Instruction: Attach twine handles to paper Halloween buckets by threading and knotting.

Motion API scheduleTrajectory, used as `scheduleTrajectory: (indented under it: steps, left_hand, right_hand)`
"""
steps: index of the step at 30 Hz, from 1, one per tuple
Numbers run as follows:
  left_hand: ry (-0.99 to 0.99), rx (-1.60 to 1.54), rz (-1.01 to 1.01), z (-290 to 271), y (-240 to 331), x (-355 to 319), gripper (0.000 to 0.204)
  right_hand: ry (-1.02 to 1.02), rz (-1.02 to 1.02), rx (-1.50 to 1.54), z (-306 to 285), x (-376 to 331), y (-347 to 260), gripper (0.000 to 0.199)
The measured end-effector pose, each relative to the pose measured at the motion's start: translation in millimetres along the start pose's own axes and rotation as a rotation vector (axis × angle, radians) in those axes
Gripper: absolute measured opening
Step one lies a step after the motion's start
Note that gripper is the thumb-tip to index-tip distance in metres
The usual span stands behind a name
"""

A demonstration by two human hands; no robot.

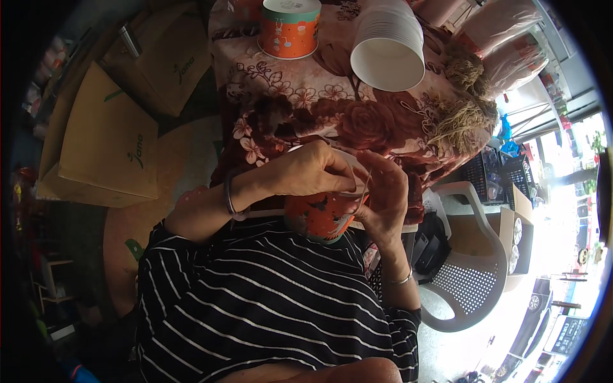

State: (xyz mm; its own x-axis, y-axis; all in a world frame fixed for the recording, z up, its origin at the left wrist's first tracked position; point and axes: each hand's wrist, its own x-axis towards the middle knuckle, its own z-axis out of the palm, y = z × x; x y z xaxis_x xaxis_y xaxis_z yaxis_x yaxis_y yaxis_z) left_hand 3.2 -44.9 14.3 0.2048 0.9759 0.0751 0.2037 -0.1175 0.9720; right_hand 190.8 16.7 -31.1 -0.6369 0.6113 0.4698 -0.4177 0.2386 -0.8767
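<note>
Brown cardboard boxes (108, 137) stacked at the left, each with a small dark logo on its face; further up the flowered tablecloth (300, 96), a lidded orange patterned tub (289, 27) beside a tipped stack of white paper cups (389, 41). Held close against the striped shirt (255, 300), an orange patterned paper cup (320, 217), its rim mostly hidden under fingers. Left hand (306, 172) closed over its white top, right hand (383, 198) pinching the rim's edge.

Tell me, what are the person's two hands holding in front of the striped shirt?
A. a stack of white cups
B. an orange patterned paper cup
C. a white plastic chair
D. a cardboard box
B: the left hand and right hand both close around an orange patterned paper cup, just above the striped shirt.
</note>
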Motion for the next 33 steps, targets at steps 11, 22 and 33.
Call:
scheduleTrajectory:
  steps: [11, 22, 33]
  left_hand:
    - [-0.124, -0.103, -0.013, 3, -15, 5, 0.017]
    - [-0.054, -0.198, -0.039, 4, -20, 7, 0.021]
    - [0.038, 0.038, 0.139, 15, -13, 5, 0.025]
  right_hand:
    - [-0.028, 0.156, 0.010, -5, 7, -9, 0.044]
    - [0.110, 0.142, -0.070, -11, 2, -2, 0.008]
    - [0.274, -0.051, -0.230, -11, 5, -10, 0.007]
